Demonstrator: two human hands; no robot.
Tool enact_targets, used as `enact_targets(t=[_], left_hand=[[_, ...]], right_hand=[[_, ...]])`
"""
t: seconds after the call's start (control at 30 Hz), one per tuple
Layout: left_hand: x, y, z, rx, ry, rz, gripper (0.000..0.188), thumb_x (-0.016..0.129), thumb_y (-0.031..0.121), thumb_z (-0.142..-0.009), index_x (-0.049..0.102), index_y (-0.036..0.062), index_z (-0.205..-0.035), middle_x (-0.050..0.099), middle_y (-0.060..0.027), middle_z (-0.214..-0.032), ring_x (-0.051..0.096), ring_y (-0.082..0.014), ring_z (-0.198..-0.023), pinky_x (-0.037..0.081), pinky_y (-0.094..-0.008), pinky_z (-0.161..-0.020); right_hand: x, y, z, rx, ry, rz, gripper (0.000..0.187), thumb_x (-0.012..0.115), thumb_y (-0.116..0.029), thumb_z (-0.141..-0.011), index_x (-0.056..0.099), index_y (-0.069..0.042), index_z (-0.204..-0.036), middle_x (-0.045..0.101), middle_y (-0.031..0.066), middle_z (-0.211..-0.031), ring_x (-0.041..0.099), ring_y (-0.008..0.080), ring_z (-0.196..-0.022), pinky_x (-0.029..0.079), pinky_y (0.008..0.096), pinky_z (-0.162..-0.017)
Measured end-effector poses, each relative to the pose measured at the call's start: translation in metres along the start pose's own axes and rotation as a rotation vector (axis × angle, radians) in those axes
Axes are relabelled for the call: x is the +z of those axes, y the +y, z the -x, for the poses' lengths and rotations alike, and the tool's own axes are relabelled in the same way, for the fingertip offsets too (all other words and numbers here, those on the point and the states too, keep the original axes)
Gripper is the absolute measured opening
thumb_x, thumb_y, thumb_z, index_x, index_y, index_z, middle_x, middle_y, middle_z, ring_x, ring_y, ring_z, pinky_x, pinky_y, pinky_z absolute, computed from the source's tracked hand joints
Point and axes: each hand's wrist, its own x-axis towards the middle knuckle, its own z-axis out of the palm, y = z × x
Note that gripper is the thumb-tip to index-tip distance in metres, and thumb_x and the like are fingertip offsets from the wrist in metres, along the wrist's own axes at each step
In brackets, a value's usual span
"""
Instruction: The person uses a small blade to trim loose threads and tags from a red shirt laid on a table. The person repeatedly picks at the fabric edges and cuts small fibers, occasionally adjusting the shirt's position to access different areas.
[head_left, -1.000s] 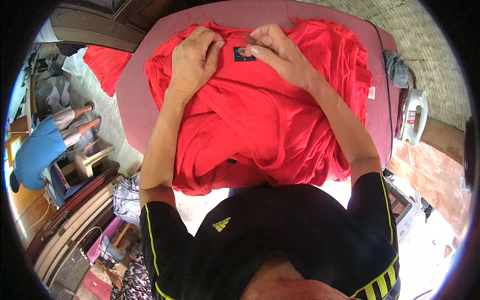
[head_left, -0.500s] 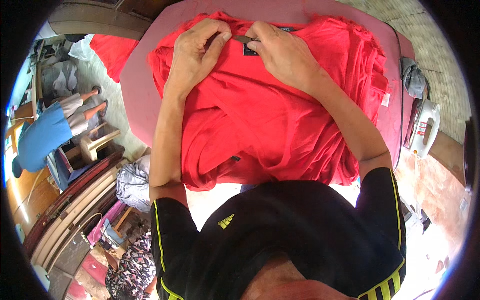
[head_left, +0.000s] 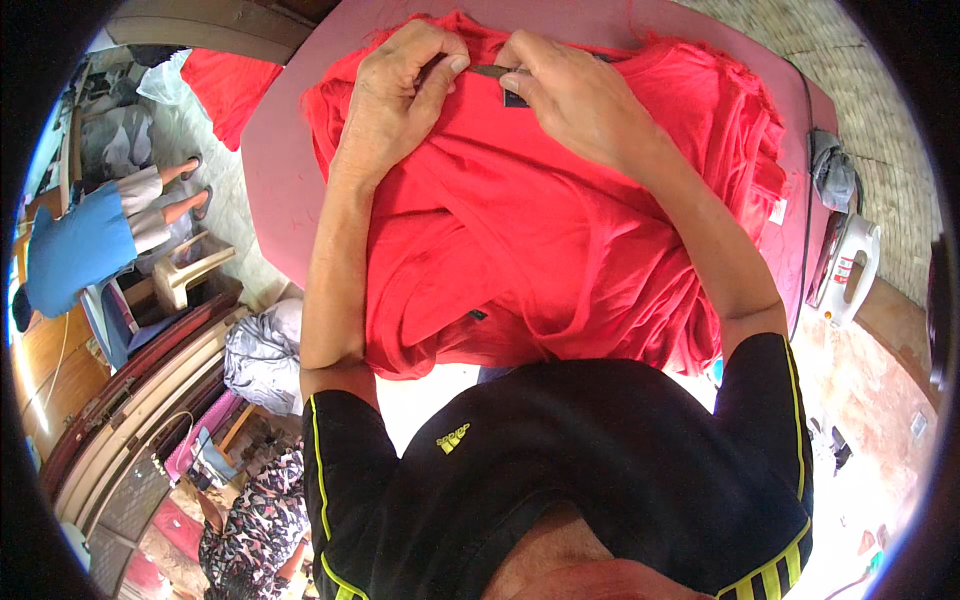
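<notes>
A pile of red garments (head_left: 500, 220) lies spread over the pink padded table top (head_left: 275, 180) in front of me. At its far edge, my left hand (head_left: 410, 85) pinches the red fabric between thumb and fingers. Beside it, my right hand (head_left: 575, 95) grips a small dark pointed metal tool (head_left: 488, 71), whose tip points left at the left hand's fingertips. The tool's other end is hidden in my palm. Just below the right thumb shows a black label (head_left: 514, 99) on the red cloth. Loose red threads fringe the pile's far edge.
A white iron (head_left: 850, 270) stands right of the table, near a grey cloth (head_left: 832, 175) and a dark cord. More red cloth (head_left: 230, 90) lies at far left. One person in blue (head_left: 85, 240) is at left; another in patterned clothing (head_left: 258, 530) is at lower left.
The view has shifted slightly. My right hand with the pointed tool has moved a little to the right, away from the left hand, which keeps its pinch on the cloth.
</notes>
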Motion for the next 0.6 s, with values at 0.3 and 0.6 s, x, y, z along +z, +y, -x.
enact_targets(t=[0.3,0.6], left_hand=[[0.008,0.011,-0.004,-0.290,0.249,0.422,0.009,0.063,0.007,-0.096,0.063,0.0027,-0.104,0.064,-0.0020,-0.090,0.061,-0.0070,-0.075,0.050,-0.0222,-0.066],[0.030,0.024,-0.009,0.061,0.098,-0.401,0.015,0.076,0.012,-0.079,0.071,0.0069,-0.092,0.065,-0.0088,-0.087,0.064,-0.0260,-0.082,0.051,-0.0354,-0.073]], right_hand=[[-0.002,0.026,0.022,0.059,0.152,-0.393,0.021,0.051,-0.016,-0.101,0.052,-0.001,-0.115,0.064,0.0058,-0.092,0.056,0.0124,-0.075,0.046,0.0285,-0.068],[-0.007,0.028,0.024,0.288,0.108,-0.727,0.027,0.046,-0.022,-0.105,0.050,-0.002,-0.123,0.064,0.0034,-0.094,0.041,0.0050,-0.062,0.037,0.0206,-0.057]])
